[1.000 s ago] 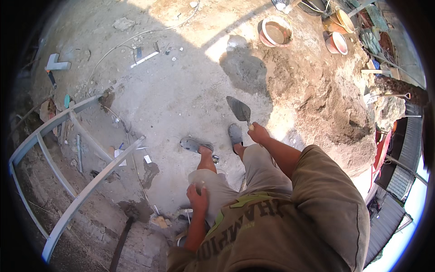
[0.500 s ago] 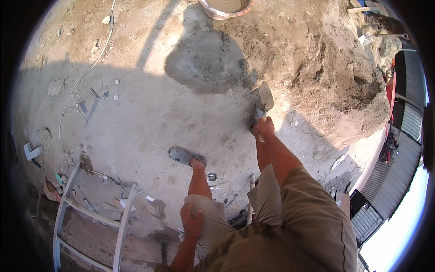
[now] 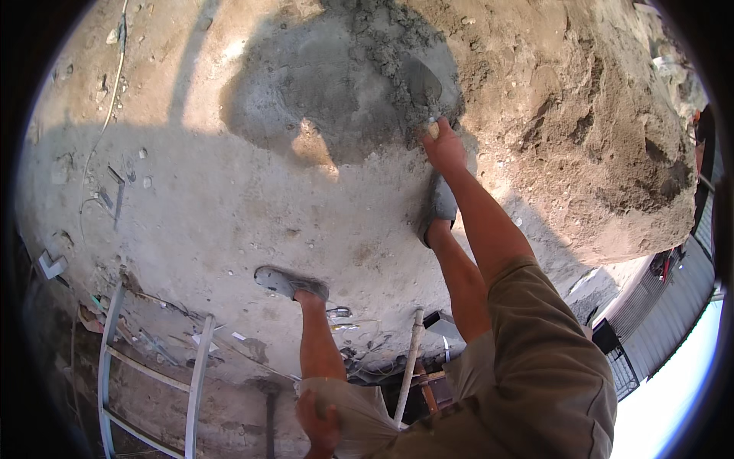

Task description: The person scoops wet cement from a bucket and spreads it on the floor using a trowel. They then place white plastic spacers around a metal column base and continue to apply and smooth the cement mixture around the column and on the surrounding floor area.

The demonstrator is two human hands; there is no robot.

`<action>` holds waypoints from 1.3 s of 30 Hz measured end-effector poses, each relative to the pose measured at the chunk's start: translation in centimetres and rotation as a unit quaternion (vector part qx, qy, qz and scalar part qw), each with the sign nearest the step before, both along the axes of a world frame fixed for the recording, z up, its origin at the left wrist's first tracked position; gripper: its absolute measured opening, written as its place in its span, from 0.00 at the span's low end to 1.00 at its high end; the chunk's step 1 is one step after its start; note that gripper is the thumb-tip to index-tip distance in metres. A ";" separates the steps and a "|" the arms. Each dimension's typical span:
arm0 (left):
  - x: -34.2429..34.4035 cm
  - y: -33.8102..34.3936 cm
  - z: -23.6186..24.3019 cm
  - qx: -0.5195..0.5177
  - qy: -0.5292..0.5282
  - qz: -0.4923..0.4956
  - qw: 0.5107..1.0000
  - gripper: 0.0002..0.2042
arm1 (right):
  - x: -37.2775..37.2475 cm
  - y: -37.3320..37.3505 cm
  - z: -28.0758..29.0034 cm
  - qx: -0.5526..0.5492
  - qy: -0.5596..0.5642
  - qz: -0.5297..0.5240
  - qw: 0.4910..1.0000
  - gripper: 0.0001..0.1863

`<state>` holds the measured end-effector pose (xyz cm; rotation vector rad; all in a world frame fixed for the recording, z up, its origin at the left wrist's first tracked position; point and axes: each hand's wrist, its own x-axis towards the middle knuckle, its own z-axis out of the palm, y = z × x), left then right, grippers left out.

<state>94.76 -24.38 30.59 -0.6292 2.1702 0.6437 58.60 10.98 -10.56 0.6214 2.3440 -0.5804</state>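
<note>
In my right hand is a trowel, the fingers closed round its pale handle. Its grey blade points away from me, over the right part of a dark, wet patch of mortar on the ground. Whether the blade touches the mortar I cannot tell. My left hand rests on my left thigh at the bottom of the view, its fingers lying on the shorts and holding nothing.
A heap of sandy soil rises at the right. A metal ladder lies at the lower left. A pale cable crosses the ground at the left. A pole stands between my legs, near loose debris.
My right hand has carried the trowel forward and slightly left, over the wet mortar. The view has shifted forward, and the round basin at the top is out of sight. My left hand stays on the thigh.
</note>
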 end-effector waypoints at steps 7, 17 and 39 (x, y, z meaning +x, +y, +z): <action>-0.7 0.4 -2.6 0.033 0.003 -0.068 0.997 0.23 | -7.2 10.2 -3.3 -0.115 0.068 -0.149 0.980 0.31; -1.5 1.4 -2.2 0.008 -0.033 -0.031 0.999 0.24 | -12.8 6.9 -1.6 0.038 0.115 0.024 0.992 0.28; -2.3 1.5 -2.5 0.025 -0.077 -0.013 0.997 0.29 | -17.5 2.9 0.1 0.135 0.066 0.328 0.933 0.14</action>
